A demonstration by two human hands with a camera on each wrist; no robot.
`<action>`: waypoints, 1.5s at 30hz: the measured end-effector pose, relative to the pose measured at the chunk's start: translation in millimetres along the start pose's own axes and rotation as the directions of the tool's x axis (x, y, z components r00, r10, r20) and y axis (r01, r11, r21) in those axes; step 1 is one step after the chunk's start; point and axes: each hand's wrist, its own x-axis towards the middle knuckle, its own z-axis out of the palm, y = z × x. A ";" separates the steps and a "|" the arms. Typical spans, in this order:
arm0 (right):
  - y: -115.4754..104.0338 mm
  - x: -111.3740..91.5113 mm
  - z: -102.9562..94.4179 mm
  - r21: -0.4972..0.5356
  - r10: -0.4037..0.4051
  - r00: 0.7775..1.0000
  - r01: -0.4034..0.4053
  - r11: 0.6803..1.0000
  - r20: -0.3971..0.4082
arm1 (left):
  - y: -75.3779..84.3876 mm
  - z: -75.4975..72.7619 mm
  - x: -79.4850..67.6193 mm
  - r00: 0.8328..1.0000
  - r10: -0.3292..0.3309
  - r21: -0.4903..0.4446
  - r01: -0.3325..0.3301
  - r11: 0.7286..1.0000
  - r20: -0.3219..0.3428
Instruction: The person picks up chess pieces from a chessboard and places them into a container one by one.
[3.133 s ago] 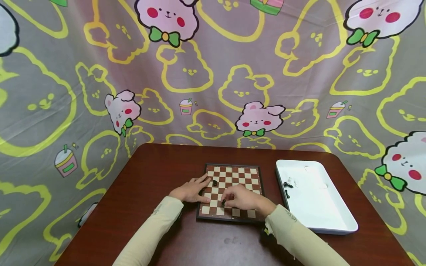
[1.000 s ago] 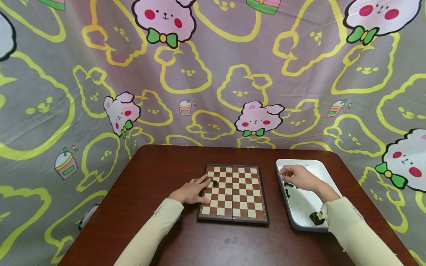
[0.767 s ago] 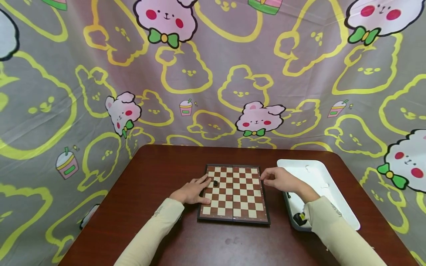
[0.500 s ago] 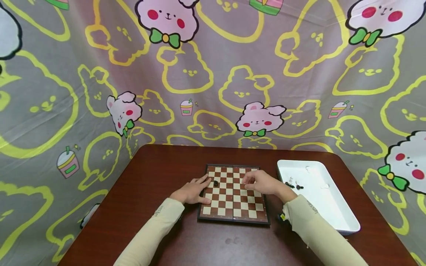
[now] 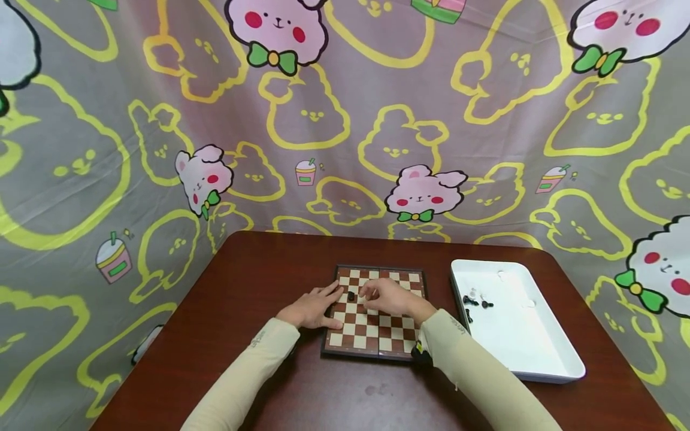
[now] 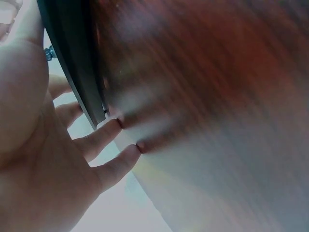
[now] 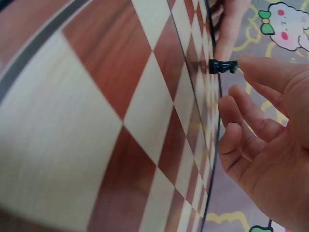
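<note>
A black chess knight (image 5: 351,296) stands on the left half of the brown-and-cream chessboard (image 5: 372,328); in the right wrist view the same knight (image 7: 223,66) shows up close. My right hand (image 5: 392,297) hovers just right of it, fingers bent loosely. No piece shows between its thumb and fingers (image 7: 231,135), and a gap to the knight appears in the head view. My left hand (image 5: 309,308) lies spread along the board's left edge. Two of its fingertips (image 6: 130,151) touch the table in the left wrist view, beside the board's dark side (image 6: 77,53).
At the right stands a white tray (image 5: 530,341) with several black chess pieces (image 5: 487,304) and some white or clear ones (image 5: 472,293). The dark red wooden table (image 5: 269,263) extends around the board. A cartoon-print cloth (image 5: 345,179) hangs behind and at the sides.
My right hand carried a black piece off the board to the tray, let it go there, and came back left over the board to the knight. My left hand has stayed put.
</note>
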 end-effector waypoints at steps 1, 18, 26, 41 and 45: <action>0.9 2.6 1.4 0.001 0.005 1.000 -0.005 1.000 -0.001 | 0.1 -0.3 0.0 1.000 0.000 0.007 0.000 1.000 -0.001; 6.7 23.7 11.5 0.005 0.073 0.997 -0.072 0.997 -0.027 | -2.6 3.4 3.4 1.000 0.022 0.038 -0.021 0.999 -0.020; -0.8 33.0 15.4 -0.006 0.072 0.997 -0.072 0.997 -0.026 | -5.3 6.2 5.6 0.999 0.025 0.035 -0.024 0.999 -0.024; 0.2 35.5 19.8 -0.042 0.061 0.998 -0.062 0.997 -0.024 | -2.5 5.3 2.4 0.999 0.032 0.023 -0.031 0.999 -0.025; -0.3 33.0 18.1 -0.034 0.050 0.999 -0.050 0.998 -0.017 | -3.5 5.4 2.1 0.999 0.030 0.032 -0.029 0.999 -0.027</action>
